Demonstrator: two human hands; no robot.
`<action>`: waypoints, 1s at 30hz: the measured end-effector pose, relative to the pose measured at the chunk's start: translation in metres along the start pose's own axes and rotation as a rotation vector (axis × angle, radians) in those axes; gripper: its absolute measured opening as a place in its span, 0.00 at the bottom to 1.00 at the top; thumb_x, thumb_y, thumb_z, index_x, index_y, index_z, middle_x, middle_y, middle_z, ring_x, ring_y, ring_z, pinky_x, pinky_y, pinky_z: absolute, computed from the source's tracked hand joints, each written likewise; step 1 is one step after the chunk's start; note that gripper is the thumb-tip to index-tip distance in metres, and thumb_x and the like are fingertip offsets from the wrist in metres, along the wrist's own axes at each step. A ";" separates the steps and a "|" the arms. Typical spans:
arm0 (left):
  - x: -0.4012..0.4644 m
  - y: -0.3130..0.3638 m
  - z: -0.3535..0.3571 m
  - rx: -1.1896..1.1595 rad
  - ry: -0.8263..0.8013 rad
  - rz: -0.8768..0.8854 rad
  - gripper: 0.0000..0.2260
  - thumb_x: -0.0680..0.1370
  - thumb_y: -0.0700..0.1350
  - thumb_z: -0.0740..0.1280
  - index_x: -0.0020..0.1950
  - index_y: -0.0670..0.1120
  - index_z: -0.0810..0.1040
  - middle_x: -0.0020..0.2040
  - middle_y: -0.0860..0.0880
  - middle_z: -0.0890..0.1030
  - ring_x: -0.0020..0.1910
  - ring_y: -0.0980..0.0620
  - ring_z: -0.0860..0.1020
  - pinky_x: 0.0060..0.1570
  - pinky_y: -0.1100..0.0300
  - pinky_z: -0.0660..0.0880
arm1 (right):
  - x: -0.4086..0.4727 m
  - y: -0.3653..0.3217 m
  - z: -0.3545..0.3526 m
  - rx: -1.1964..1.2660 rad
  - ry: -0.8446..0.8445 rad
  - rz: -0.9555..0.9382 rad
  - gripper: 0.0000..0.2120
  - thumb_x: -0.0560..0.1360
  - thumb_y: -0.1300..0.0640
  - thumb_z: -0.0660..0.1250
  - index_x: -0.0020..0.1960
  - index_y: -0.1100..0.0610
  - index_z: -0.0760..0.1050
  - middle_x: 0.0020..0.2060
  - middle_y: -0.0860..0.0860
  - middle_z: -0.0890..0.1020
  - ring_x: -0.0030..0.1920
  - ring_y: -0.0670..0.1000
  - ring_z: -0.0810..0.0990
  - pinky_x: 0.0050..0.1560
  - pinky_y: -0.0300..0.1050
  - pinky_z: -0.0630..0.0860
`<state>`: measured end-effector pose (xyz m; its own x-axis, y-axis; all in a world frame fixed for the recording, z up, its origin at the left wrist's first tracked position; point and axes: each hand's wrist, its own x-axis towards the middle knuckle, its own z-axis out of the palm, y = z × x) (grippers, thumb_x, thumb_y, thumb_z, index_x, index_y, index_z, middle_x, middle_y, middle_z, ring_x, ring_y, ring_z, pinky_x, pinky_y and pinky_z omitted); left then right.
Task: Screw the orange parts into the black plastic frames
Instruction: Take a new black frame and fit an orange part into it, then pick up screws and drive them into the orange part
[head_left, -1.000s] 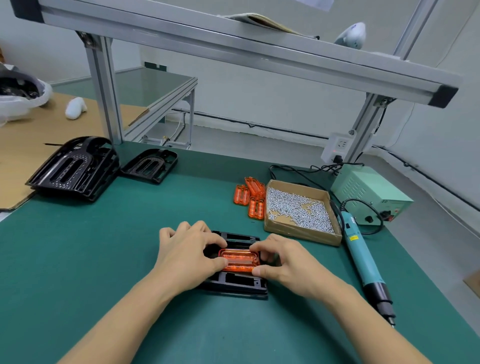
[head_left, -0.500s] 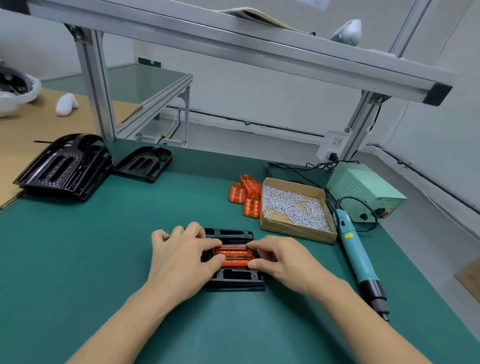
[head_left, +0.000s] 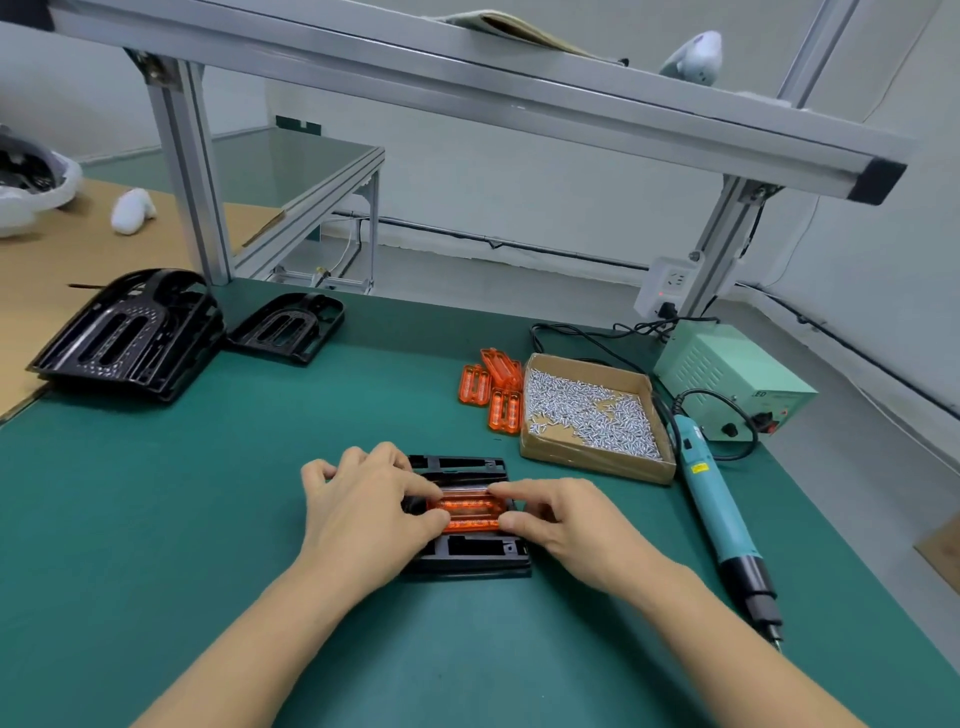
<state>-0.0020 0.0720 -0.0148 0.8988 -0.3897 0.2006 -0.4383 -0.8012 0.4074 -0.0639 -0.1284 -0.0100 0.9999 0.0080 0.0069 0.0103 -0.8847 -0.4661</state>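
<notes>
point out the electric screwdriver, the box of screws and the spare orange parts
electric screwdriver (head_left: 712, 491), head view, on its teal body
box of screws (head_left: 592, 460), head view, on its cardboard front wall
spare orange parts (head_left: 505, 410), head view, on the nearest one of the pile

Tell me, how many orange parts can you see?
4: one orange part sits in the frame under both hands, and three lie piled left of the screw box. The pile may hide more.
</notes>
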 end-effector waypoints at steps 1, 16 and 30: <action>0.003 0.003 -0.002 0.009 -0.023 -0.019 0.07 0.73 0.61 0.65 0.48 0.65 0.80 0.48 0.60 0.70 0.52 0.58 0.65 0.45 0.58 0.49 | 0.002 0.002 0.001 0.039 0.005 0.023 0.16 0.77 0.45 0.66 0.65 0.40 0.75 0.31 0.43 0.73 0.33 0.43 0.69 0.39 0.43 0.66; 0.008 0.011 -0.022 0.046 -0.036 0.022 0.04 0.74 0.60 0.64 0.43 0.65 0.78 0.53 0.67 0.72 0.56 0.60 0.61 0.45 0.59 0.47 | -0.063 0.071 -0.080 -0.387 0.302 0.676 0.33 0.73 0.36 0.64 0.73 0.48 0.63 0.56 0.51 0.76 0.57 0.54 0.76 0.50 0.47 0.72; 0.125 0.110 0.045 -0.013 -0.108 0.133 0.06 0.77 0.46 0.67 0.46 0.54 0.83 0.46 0.54 0.83 0.48 0.51 0.75 0.54 0.54 0.60 | -0.075 0.094 -0.076 0.171 0.245 0.811 0.18 0.68 0.51 0.71 0.56 0.49 0.72 0.36 0.50 0.82 0.33 0.49 0.79 0.32 0.40 0.71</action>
<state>0.0617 -0.0852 0.0154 0.8274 -0.5392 0.1573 -0.5531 -0.7332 0.3956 -0.1378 -0.2474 0.0125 0.6704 -0.7133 -0.2043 -0.6863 -0.4916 -0.5360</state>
